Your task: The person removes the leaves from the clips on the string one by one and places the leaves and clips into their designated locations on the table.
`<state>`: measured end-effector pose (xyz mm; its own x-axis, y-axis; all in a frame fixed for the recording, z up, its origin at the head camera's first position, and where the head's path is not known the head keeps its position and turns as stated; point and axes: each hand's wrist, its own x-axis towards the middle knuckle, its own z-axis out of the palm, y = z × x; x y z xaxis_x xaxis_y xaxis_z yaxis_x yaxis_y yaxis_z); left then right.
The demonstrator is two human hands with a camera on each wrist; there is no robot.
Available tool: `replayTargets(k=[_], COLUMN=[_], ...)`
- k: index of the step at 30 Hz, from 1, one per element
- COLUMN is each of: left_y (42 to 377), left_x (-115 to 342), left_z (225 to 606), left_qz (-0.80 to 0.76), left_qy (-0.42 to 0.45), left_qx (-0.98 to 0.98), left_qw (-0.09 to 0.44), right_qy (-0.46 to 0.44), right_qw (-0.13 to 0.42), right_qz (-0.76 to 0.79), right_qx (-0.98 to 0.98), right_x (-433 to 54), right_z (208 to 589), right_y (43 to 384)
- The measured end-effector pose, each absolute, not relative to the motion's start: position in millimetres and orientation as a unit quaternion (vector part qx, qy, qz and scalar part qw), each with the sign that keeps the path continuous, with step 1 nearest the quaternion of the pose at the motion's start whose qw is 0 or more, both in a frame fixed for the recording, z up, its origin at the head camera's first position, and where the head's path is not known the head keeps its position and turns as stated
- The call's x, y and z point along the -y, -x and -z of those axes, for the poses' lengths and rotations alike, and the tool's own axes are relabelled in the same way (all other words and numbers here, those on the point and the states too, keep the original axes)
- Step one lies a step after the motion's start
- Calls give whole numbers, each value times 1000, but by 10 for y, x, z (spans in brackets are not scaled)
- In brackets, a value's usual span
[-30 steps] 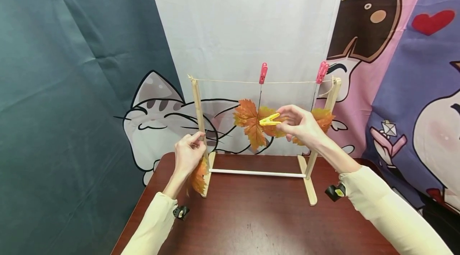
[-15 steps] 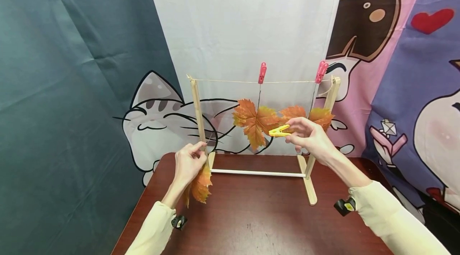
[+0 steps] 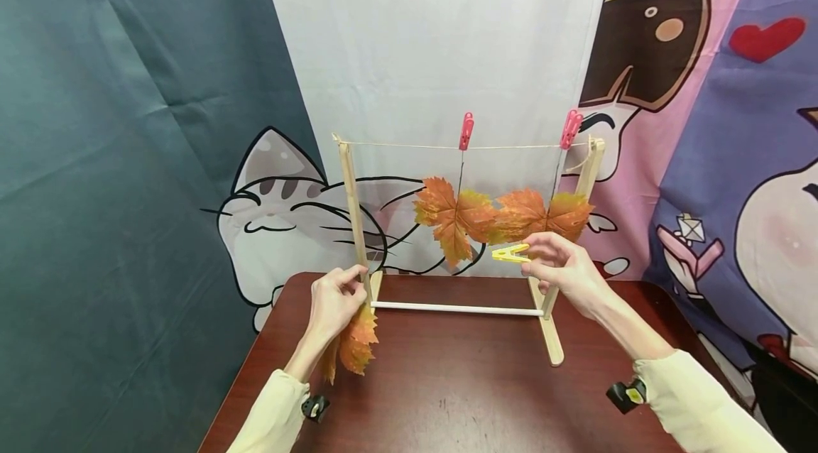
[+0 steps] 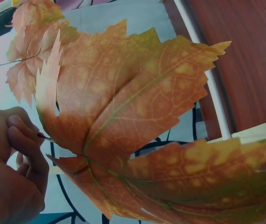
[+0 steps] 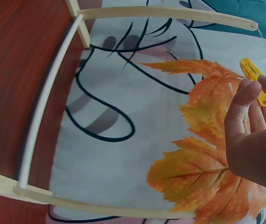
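Note:
At the rack's left post, my left hand (image 3: 334,302) pinches the thin stem of an artificial maple leaf (image 3: 359,345). The orange-yellow leaf hangs below the fingers and fills much of the left wrist view. My right hand (image 3: 565,274) holds a yellow clothespin (image 3: 510,253) between thumb and fingers, in front of the hanging leaves and below the string (image 3: 409,145). A pink clothespin (image 3: 466,132) mid-string carries one maple leaf (image 3: 455,215) by its stem. Near the right post, another pink clothespin (image 3: 571,130) carries a second leaf (image 3: 525,211), partly behind my right hand.
The wooden rack has a left post (image 3: 353,204), a right post (image 3: 589,172) and a white crossbar (image 3: 456,308) low between its feet. It stands toward the back of the brown table (image 3: 447,382). A printed cloth (image 3: 479,34) hangs behind.
My right hand has moved down and to the right with the yellow clothespin, uncovering more of the right hanging leaf. My left hand has sunk along the left post with its leaf.

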<state>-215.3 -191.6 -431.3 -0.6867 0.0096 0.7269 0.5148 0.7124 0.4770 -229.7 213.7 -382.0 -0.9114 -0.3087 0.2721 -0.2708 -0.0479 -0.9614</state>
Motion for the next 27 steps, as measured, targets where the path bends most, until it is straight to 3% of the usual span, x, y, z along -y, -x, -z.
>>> replayTargets(k=[27], left_y=[2025], left_x=[1965], left_z=[4568], left_qz=[334], left_qy=[135], left_qx=[886], left_qw=[292], right_qy=[177], right_qw=[25], right_qz=[704], right_qx=[-687], right_x=[-2430], right_z=[4523], right_y=[1956])
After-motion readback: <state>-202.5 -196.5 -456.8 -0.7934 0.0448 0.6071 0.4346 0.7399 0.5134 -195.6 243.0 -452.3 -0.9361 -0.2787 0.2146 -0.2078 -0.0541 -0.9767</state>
